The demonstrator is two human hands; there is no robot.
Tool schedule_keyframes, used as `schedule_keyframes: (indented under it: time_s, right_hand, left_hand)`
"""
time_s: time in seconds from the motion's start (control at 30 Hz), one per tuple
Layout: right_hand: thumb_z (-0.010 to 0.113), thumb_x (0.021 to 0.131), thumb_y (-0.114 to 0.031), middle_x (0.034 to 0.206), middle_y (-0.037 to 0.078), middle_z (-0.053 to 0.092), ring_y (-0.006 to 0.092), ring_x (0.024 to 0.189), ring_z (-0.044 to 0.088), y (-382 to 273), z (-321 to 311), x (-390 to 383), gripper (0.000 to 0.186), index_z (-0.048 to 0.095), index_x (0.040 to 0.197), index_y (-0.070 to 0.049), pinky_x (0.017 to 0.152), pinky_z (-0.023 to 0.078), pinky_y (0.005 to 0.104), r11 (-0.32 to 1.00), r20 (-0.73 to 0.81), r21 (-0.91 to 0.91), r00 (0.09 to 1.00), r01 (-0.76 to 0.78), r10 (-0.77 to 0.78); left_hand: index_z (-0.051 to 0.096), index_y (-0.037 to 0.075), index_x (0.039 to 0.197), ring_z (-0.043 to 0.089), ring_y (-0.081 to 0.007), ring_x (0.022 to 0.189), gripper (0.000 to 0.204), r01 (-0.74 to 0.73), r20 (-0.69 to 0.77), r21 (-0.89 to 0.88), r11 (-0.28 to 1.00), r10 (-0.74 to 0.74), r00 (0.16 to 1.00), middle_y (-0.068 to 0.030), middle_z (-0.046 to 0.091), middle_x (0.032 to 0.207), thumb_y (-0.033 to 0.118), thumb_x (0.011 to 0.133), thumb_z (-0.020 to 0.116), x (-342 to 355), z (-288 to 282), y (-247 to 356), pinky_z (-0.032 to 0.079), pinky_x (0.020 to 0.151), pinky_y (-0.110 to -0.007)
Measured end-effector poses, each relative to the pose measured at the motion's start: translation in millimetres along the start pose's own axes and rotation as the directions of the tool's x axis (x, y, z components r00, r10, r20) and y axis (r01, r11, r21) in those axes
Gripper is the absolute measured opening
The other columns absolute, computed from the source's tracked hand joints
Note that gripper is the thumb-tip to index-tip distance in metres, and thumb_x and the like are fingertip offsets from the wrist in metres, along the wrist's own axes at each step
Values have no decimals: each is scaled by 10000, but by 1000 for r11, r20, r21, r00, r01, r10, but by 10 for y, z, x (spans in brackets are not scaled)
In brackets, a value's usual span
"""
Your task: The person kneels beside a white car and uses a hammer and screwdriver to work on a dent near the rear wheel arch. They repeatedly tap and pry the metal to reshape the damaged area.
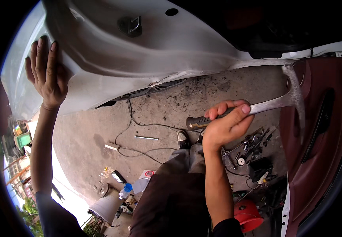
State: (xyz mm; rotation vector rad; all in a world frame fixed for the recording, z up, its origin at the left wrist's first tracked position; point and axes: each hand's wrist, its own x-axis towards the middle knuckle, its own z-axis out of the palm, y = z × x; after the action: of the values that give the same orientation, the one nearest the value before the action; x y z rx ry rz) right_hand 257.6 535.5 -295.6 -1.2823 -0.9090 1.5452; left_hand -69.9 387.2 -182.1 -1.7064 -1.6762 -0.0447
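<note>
My left hand (49, 77) lies flat on the pale car body panel (111, 47), its fingers stretched out along the curved metal at the far left. In my right hand (228, 124) is a hammer (273, 103) with a long pointed head, gripped round its dark handle. The hammer's metal head (296, 93) is raised at the right, in front of the dark red door trim (321, 130). One end of the head appears close to the lower sill edge of the body; I cannot tell whether they touch. A metal door striker (133, 26) sits on the panel.
Below, a cable (129, 130) and power strip (112, 146) lie on the concrete floor near a metal bar (146, 138). Scattered tools (252, 146) and a red round container (248, 215) are at lower right. A white bucket (104, 207) stands at lower left beside a plastic bottle (125, 191).
</note>
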Motion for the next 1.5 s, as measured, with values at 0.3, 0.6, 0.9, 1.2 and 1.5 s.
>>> schedule_keyframes:
  time_s: [0.3, 0.6, 0.9, 1.2, 1.5]
  right_hand:
    - [467, 1062, -359, 630, 20, 468, 105, 500, 464, -472, -151, 381, 365, 471, 896, -34, 454, 399, 278, 924, 187, -348, 953, -160, 236]
    - [456, 1065, -331, 617, 15, 517, 117, 505, 511, 142, -204, 325, 306, 487, 923, -62, 445, 403, 302, 700, 503, -689, 820, 188, 275]
    - [508, 1034, -242, 620, 187, 597, 377, 538, 616, 213, 85, -31, 275, 480, 887, -11, 468, 447, 423, 765, 472, -615, 866, 190, 165]
    - [512, 1046, -296, 606, 91, 555, 196, 480, 531, -54, 138, -6, 308, 477, 889, -34, 471, 407, 384, 941, 278, -337, 954, -14, 114]
    - [503, 1034, -306, 579, 186, 577, 425, 555, 605, -189, 82, 235, 303, 493, 898, -35, 486, 435, 495, 866, 359, -491, 927, 90, 107]
  left_hand:
    - [513, 42, 1435, 380, -333, 1435, 482, -10, 33, 45, 999, 8, 999, -186, 458, 1505, 187, 984, 424, 65, 16, -120, 158, 1202, -466]
    - [564, 47, 1394, 389, -331, 1429, 463, -6, 3, -7, 1000, 6, 1000, -176, 494, 1479, 144, 961, 430, 257, 56, -64, 138, 1201, -454]
    - [514, 14, 1426, 357, -348, 1444, 494, -29, 48, 39, 999, 27, 998, -204, 454, 1502, 241, 1006, 387, 387, 47, -115, 144, 1201, -475]
    - [522, 10, 1419, 369, -368, 1431, 506, -22, 50, 81, 996, 18, 999, -221, 457, 1494, 263, 1007, 371, 415, 8, -117, 158, 1194, -486]
    - [481, 27, 1454, 334, -370, 1453, 516, -43, 48, 67, 997, 40, 998, -208, 419, 1526, 283, 1025, 348, 718, 131, -84, 149, 1190, -513]
